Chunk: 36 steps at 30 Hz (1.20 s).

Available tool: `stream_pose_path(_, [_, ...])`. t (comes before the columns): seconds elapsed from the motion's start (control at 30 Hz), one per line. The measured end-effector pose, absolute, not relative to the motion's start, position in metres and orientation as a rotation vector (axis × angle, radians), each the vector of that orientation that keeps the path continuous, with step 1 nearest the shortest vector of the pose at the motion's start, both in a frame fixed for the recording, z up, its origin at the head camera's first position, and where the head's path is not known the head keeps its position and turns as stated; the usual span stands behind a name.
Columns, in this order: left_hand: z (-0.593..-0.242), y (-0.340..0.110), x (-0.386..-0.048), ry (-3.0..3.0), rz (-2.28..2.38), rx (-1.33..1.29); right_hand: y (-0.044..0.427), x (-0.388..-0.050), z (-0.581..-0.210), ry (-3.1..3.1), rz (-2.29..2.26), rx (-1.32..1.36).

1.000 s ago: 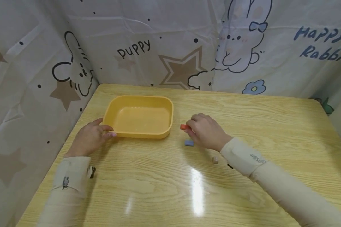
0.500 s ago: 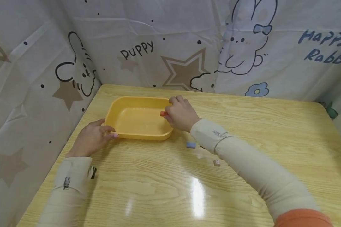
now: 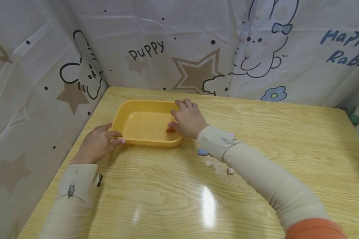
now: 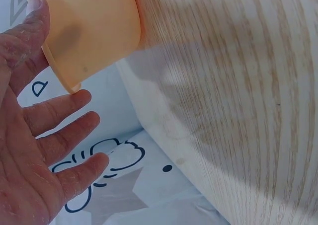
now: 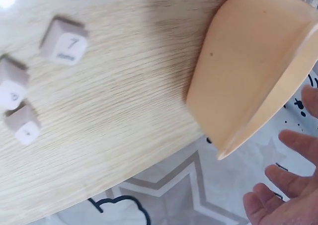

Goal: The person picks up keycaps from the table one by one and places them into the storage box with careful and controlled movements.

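Note:
My left hand [image 3: 97, 144] pinches the near left corner of a yellow plastic basin [image 3: 146, 143] between thumb and forefinger. In the left wrist view, the other fingers of the left hand [image 4: 49, 135] stretch out past the basin's rim [image 4: 74, 83]. Over the basin's right end is my right hand [image 3: 189, 119]. A small red block [image 3: 171, 129] lies low inside the basin, just below that thumb; whether they touch is unclear. The right wrist view shows the right hand [image 5: 293, 180] with spread fingers beside the basin's wall [image 5: 248, 71].
On the wooden table [image 3: 155, 186], a blue block [image 3: 202, 152] lies right of the basin. A keycap [image 3: 230, 171] sits nearer me. The right wrist view shows more keycaps, one marked 7 [image 5: 64, 42]. A printed cloth [image 3: 137, 66] hangs behind the table.
My right hand has carried the red block leftward from the table to over the basin and let it go inside. The left hand has kept its hold on the corner.

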<state>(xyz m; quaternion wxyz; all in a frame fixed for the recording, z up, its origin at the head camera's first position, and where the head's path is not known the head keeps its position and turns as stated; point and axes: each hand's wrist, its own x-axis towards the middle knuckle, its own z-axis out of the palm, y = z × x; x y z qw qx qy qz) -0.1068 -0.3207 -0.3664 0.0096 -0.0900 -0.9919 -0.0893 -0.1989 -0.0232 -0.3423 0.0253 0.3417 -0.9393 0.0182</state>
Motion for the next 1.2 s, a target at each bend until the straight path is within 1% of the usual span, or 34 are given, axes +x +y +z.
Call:
stream_pose_path(0.33, [-0.364, -0.318, -0.109, -3.135, -0.265, -0.260, 0.016, -0.205, -0.341, -2.867, 0.125, 0.908])
stream_pose_path(0.67, [-0.362, -0.316, -0.109, -3.166, -0.238, -0.240, 0.055, -0.198, -0.352, -2.905, 0.115, 0.865])
stream_pose_path(1.0, [-0.361, -0.318, -0.108, -3.166, -0.259, -0.257, 0.069, -0.177, -0.361, -2.942, 0.169, 0.912])
stream_pose_path(1.2, [-0.361, -0.317, -0.109, -3.165, -0.270, -0.255, 0.074, -0.160, -0.378, -2.943, 0.233, 1.014])
